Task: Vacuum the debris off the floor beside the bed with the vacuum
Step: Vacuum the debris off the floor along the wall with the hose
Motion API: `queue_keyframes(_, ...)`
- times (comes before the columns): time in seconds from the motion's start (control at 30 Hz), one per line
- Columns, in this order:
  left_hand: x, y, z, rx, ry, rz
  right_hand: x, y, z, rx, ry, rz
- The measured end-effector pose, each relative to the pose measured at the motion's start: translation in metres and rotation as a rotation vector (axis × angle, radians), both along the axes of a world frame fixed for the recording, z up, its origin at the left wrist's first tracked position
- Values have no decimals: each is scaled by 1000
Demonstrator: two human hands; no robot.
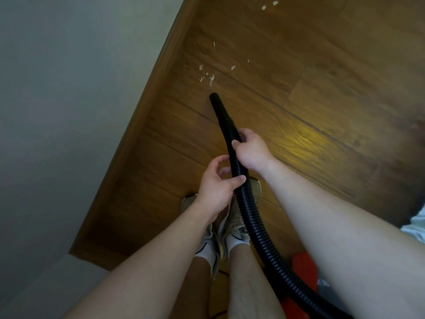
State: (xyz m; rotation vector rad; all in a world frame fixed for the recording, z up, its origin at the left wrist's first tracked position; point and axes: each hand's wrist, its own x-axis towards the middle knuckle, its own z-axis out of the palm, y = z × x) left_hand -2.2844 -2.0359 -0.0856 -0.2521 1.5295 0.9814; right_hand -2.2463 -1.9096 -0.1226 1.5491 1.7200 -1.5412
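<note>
My right hand (251,150) grips the black ribbed hose (249,210) just behind the nozzle (218,108), fingers curled round it; I see their tips on the near side, and the rest wrap out of sight. My left hand (215,188) holds the hose a little lower, thumb laid across the top, fingers curled on the left side. Whether those fingers close fully round it I cannot tell, because the hose hides where they meet.

The nozzle points away from me, its mouth low over the floor (322,88); I cannot tell if it touches the boards. The debris (207,75), pale small flakes, lies just beyond the mouth, close to the wooden side of the bed (69,88). A few more flakes (269,5) sit at the top edge, partly cut off.

The bed fills the left as a plain grey surface, too blurred to make out any detail. The hose runs back between my forearms and leaves at the bottom edge. The vacuum (303,270) shows only as a red patch behind my right arm, with grey lettering I cannot read. My shoes (232,224) are partly covered by my left hand and the hose.
</note>
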Motion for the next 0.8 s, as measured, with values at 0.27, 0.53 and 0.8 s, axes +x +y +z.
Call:
queue_keyframes(0.27, -8, 26, -3, -11, 24, 17, -11, 28, -4, -21, 22, 29)
queue_keyframes(0.53, -15, 47, 0, -3, 63, 61, -26, 49, 0, -48, 27, 77)
queue_keyframes(0.8, -34, 55, -8, -11, 78, 56, -51, 58, -4, -66, 14, 85)
